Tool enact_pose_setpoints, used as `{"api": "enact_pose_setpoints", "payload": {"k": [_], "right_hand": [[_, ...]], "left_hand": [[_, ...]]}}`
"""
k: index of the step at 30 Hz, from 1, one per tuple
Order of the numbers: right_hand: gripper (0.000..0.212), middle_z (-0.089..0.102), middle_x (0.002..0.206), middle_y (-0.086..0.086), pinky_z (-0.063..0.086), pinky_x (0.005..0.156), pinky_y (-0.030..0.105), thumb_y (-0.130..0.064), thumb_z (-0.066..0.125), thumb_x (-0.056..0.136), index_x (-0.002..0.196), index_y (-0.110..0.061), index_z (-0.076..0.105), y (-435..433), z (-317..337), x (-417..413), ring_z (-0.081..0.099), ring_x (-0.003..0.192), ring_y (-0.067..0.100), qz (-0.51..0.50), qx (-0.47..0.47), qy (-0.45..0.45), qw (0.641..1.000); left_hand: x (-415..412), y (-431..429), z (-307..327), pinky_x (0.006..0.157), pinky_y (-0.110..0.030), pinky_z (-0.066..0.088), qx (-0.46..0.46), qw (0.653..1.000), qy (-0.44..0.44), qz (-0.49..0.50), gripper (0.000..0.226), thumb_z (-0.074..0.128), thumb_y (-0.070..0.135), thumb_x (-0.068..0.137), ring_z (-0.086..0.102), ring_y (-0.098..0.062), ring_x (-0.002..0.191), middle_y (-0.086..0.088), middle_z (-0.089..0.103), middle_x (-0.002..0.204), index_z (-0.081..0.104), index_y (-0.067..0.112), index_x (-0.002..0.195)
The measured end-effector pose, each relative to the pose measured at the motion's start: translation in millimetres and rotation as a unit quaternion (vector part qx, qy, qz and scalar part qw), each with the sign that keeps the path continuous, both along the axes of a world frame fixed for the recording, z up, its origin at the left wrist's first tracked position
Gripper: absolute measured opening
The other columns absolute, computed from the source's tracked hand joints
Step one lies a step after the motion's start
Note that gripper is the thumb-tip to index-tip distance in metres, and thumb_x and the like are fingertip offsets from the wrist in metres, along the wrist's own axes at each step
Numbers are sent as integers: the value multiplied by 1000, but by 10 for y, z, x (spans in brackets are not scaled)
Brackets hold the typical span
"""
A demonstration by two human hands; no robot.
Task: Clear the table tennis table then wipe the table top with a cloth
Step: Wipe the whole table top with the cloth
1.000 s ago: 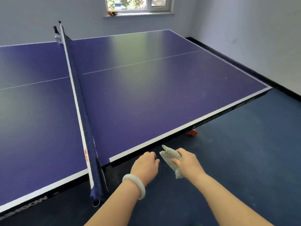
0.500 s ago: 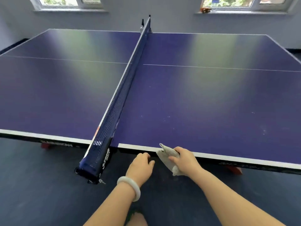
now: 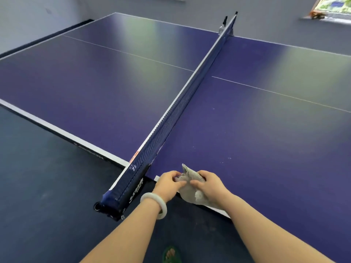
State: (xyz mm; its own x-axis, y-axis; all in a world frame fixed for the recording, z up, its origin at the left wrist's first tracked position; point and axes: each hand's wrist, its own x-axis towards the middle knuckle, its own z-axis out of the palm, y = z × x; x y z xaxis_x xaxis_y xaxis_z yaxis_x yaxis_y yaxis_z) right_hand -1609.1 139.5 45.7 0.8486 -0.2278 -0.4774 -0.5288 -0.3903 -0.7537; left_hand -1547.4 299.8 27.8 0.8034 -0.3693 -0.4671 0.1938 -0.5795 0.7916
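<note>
A purple-blue table tennis table (image 3: 247, 130) fills most of the view, with its dark net (image 3: 182, 99) running from the near edge to the far side. A small grey cloth (image 3: 188, 190) hangs bunched over the table's near edge, just right of the net post. My right hand (image 3: 209, 185) grips the cloth from the right. My left hand (image 3: 169, 182), with a white bangle on the wrist, pinches the cloth's left part. Nothing lies on the table top that I can see.
The net post clamp (image 3: 112, 205) juts out over the floor to the left of my hands. Dark blue floor (image 3: 38, 186) spreads on the left. A green sandal with toes (image 3: 171, 254) shows below. A window sill (image 3: 322, 18) is at the far right.
The view has swung left, so the net now runs diagonally. My left hand, which held nothing, has come up to the cloth and taken hold of it beside my right hand.
</note>
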Motion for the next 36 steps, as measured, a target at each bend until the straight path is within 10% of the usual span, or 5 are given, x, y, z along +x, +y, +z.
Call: {"api": "enact_pose_setpoints", "payload": {"k": [9, 13, 18, 26, 36], "right_hand": [[57, 55, 118, -9, 40, 82, 22, -31, 74, 83, 132, -22, 48, -74, -252, 785, 52, 103, 9, 119, -89, 50, 988], [44, 58, 114, -5, 39, 68, 14, -8, 63, 87, 129, -19, 55, -207, -307, 1090, 54, 95, 9, 113, -115, 1, 987], [36, 65, 98, -4, 40, 58, 6, -3, 61, 88, 121, -17, 61, -375, -363, 1306, 59, 81, 0, 110, -82, -23, 990], [30, 65, 95, -7, 43, 62, 11, -9, 64, 91, 120, -17, 62, -693, -520, 1391, 60, 84, 3, 132, -81, -34, 987], [45, 37, 155, 5, 22, 116, 38, -34, 45, 103, 141, -12, 47, -1091, -733, 1424, 30, 144, 25, 290, -376, -149, 868]], "left_hand": [[454, 42, -95, 74, -33, 49, 45, 990, 5, 134, 12, 68, 23, 90, 59, -19, 79, -6, 68, 87, 64, 11, 87], [521, 45, -141, 70, -24, 42, 61, 980, -11, 190, 12, 65, 22, 92, 56, -14, 87, 1, 61, 96, 60, 16, 101], [432, -177, -238, 103, -33, 39, 173, 968, -122, 135, 50, 67, 19, 91, 42, -18, 119, 2, 42, 125, 46, 27, 136], [396, -479, -422, 105, -34, 34, 278, 929, -196, 147, 59, 68, 38, 89, 36, -16, 119, 5, 38, 127, 38, 33, 140], [468, -702, -486, 114, -41, 29, 413, 866, -269, 85, 61, 73, 50, 80, 38, -23, 129, -3, 41, 136, 48, 25, 129]]}}
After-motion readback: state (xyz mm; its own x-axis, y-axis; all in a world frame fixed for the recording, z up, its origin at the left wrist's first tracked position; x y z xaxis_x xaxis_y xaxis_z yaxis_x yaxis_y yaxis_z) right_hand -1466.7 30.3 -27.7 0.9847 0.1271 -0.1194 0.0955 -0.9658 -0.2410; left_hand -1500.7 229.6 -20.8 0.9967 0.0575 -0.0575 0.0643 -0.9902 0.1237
